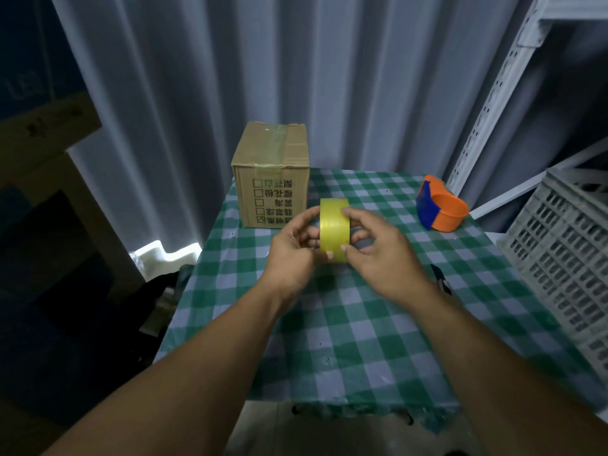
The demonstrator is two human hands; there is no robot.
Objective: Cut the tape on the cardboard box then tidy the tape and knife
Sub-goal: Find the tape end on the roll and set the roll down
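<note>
Both hands, left point(291, 240) and right point(371, 243), grip the roll point(334, 230); box point(271, 174) at eleven o'clock looks still taped, tidying remains.

tape roll point(334, 229): yellow, held edge-on above the checked tablecloth point(345, 340)
left hand point(291, 248): gripping its left side
right hand point(378, 248): gripping its right side
cardboard box point(271, 176): behind, taped shut

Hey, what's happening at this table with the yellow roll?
A person holds a yellow tape roll upright between both hands, the left hand and right hand gripping its sides above a green checked tablecloth. Behind it sits a cardboard box, its top seam taped shut. An orange and blue tape dispenser rests to the right, untouched. A small dark object lies beside the right wrist; I cannot tell what it is.
</note>
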